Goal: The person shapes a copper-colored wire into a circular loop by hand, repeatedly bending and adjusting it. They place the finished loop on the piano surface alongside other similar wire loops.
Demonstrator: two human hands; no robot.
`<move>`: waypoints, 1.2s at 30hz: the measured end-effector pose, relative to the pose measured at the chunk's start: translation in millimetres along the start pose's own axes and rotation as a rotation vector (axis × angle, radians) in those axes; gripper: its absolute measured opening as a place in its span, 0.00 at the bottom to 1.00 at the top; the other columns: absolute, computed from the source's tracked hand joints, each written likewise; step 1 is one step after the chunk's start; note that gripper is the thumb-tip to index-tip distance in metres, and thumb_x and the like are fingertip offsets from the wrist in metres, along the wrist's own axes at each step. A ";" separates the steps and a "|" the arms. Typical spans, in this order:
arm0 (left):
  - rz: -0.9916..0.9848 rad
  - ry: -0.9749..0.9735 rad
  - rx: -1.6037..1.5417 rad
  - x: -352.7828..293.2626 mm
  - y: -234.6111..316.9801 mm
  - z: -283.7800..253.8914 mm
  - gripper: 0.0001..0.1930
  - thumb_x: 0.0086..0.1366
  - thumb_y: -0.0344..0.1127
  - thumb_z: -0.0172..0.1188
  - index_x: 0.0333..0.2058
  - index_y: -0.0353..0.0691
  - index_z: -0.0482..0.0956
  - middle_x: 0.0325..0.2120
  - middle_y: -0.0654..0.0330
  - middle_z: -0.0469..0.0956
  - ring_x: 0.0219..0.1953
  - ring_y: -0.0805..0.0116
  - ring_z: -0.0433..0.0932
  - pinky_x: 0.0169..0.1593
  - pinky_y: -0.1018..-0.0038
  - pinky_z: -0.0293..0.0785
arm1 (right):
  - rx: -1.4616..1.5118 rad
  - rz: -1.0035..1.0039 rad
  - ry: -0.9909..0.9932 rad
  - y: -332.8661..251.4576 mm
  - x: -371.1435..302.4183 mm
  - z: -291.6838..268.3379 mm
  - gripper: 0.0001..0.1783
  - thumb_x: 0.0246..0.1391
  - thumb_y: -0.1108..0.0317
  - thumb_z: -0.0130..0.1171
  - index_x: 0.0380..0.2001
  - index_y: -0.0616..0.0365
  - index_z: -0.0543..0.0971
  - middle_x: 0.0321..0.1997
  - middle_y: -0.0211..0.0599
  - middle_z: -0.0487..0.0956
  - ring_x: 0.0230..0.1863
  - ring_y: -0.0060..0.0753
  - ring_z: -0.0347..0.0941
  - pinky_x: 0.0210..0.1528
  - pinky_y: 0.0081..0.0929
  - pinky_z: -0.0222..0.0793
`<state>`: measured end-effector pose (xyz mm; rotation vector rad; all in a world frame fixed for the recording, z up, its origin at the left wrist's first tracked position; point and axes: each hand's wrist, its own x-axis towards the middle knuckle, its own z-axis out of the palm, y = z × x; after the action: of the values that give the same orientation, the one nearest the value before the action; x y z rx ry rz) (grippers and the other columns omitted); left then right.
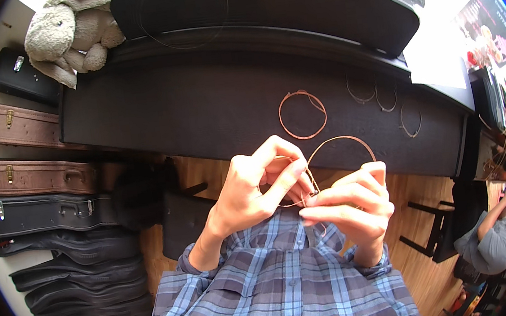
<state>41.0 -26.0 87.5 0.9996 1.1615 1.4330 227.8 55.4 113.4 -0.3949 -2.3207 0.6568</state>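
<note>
A coiled copper-coloured instrument string (350, 137) is held between my two hands, in front of my chest. My left hand (256, 186) pinches one side of the coil with thumb and fingers. Fingertips of my right hand (355, 205) close on the string near its crossing strands, with the loop arching above. Beyond my hands, a second copper-coloured coiled string (280, 117) lies on the black piano lid (166, 105). To its right rest three thinner, pale string coils (388, 111). A large thin loop of string (181, 47) leans against the upright panel.
A grey plush rabbit (51, 31) sits at the far left. Brown instrument cases (24, 125), a black case (41, 211) and several soft black bags (88, 301) line the left wall. A dark bench (179, 222) stands below the lid. Another person (490, 243) is at the right.
</note>
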 end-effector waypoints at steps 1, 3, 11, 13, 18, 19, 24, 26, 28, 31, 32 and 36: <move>0.058 0.040 -0.005 -8.3 1.0 -3.2 0.03 0.73 0.25 0.53 0.41 0.31 0.72 0.26 0.51 0.85 0.29 0.65 0.87 0.33 0.75 0.85 | -0.004 -0.070 0.018 -6.3 -0.5 4.1 0.15 0.36 0.57 0.71 0.34 0.41 0.89 0.33 0.15 0.85 0.30 0.15 0.76 0.43 0.24 0.57; 0.087 0.126 -0.064 -8.4 -0.5 -11.8 0.03 0.74 0.25 0.52 0.41 0.31 0.71 0.28 0.50 0.84 0.29 0.63 0.88 0.32 0.75 0.85 | 0.035 -0.081 0.002 -10.3 4.9 10.9 0.12 0.43 0.56 0.70 0.34 0.40 0.89 0.36 0.15 0.87 0.31 0.13 0.78 0.42 0.23 0.56; 0.247 0.461 0.156 2.0 -16.5 -15.2 0.02 0.72 0.25 0.57 0.39 0.33 0.74 0.30 0.57 0.83 0.23 0.76 0.79 0.26 0.83 0.72 | 0.447 -0.069 -0.128 -11.8 2.8 25.9 0.11 0.42 0.61 0.74 0.33 0.45 0.88 0.37 0.18 0.88 0.29 0.14 0.78 0.34 0.19 0.61; 0.350 0.518 0.304 2.5 -24.8 -24.1 0.02 0.70 0.25 0.58 0.37 0.34 0.76 0.29 0.61 0.81 0.23 0.80 0.76 0.26 0.84 0.69 | 0.641 -0.033 -0.142 -7.6 -7.0 37.1 0.10 0.40 0.64 0.75 0.29 0.50 0.87 0.35 0.22 0.89 0.28 0.17 0.79 0.30 0.20 0.64; 0.292 0.626 0.119 -14.7 -40.9 -29.4 0.03 0.73 0.26 0.54 0.37 0.35 0.73 0.30 0.64 0.75 0.24 0.84 0.70 0.26 0.84 0.66 | 0.930 0.023 -0.245 -4.1 -41.8 43.7 0.09 0.40 0.71 0.71 0.29 0.58 0.86 0.30 0.34 0.88 0.24 0.24 0.79 0.25 0.20 0.67; 0.282 0.606 0.046 -16.0 -42.7 -29.1 0.02 0.74 0.25 0.53 0.38 0.36 0.72 0.30 0.64 0.75 0.23 0.84 0.70 0.25 0.85 0.66 | 0.959 0.048 -0.246 -4.2 -48.5 41.4 0.09 0.40 0.71 0.71 0.29 0.59 0.86 0.30 0.34 0.88 0.25 0.26 0.80 0.27 0.20 0.68; 0.391 0.559 0.118 -9.0 -41.8 -22.8 0.01 0.75 0.24 0.50 0.42 0.34 0.68 0.29 0.62 0.72 0.20 0.81 0.72 0.22 0.82 0.69 | 1.044 0.093 -0.437 -1.5 -70.5 20.4 0.08 0.46 0.71 0.72 0.31 0.59 0.87 0.29 0.32 0.86 0.29 0.29 0.82 0.31 0.23 0.73; 0.398 0.525 0.053 -3.6 -42.9 -22.0 0.04 0.77 0.29 0.49 0.42 0.33 0.67 0.34 0.54 0.77 0.23 0.74 0.79 0.24 0.80 0.75 | 1.056 0.123 -0.418 -0.4 -77.6 16.1 0.07 0.46 0.72 0.72 0.31 0.59 0.86 0.29 0.33 0.86 0.29 0.30 0.82 0.31 0.25 0.73; 0.363 0.507 0.007 2.9 -44.8 -23.1 0.06 0.78 0.31 0.47 0.43 0.34 0.66 0.38 0.50 0.78 0.25 0.70 0.81 0.25 0.78 0.77 | 1.093 0.162 -0.405 3.3 -83.3 13.0 0.06 0.47 0.72 0.73 0.30 0.60 0.86 0.29 0.35 0.86 0.30 0.32 0.82 0.32 0.26 0.74; 0.360 0.450 -0.017 12.5 -48.2 -25.5 0.07 0.78 0.34 0.47 0.43 0.34 0.65 0.37 0.47 0.81 0.25 0.66 0.82 0.26 0.75 0.80 | 1.193 0.246 -0.226 6.4 -92.8 8.7 0.04 0.46 0.76 0.71 0.25 0.64 0.84 0.26 0.39 0.85 0.26 0.35 0.81 0.30 0.28 0.73; 0.362 0.437 -0.064 14.1 -50.0 -27.7 0.07 0.78 0.34 0.47 0.43 0.35 0.65 0.36 0.47 0.81 0.25 0.66 0.82 0.26 0.75 0.79 | 1.237 0.256 -0.166 7.0 -95.1 9.7 0.04 0.46 0.77 0.70 0.24 0.66 0.83 0.25 0.41 0.85 0.25 0.35 0.80 0.29 0.28 0.73; 0.340 0.433 -0.156 23.7 -53.4 -27.3 0.07 0.78 0.33 0.48 0.42 0.35 0.65 0.32 0.50 0.81 0.22 0.70 0.80 0.23 0.78 0.76 | 1.082 0.537 0.056 13.3 -89.8 8.8 0.06 0.57 0.84 0.57 0.26 0.66 0.78 0.24 0.38 0.79 0.21 0.26 0.74 0.25 0.23 0.69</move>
<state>21.1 -4.6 30.0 0.8247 1.1954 2.0538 287.8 23.5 52.5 -0.4816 -1.4687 1.9574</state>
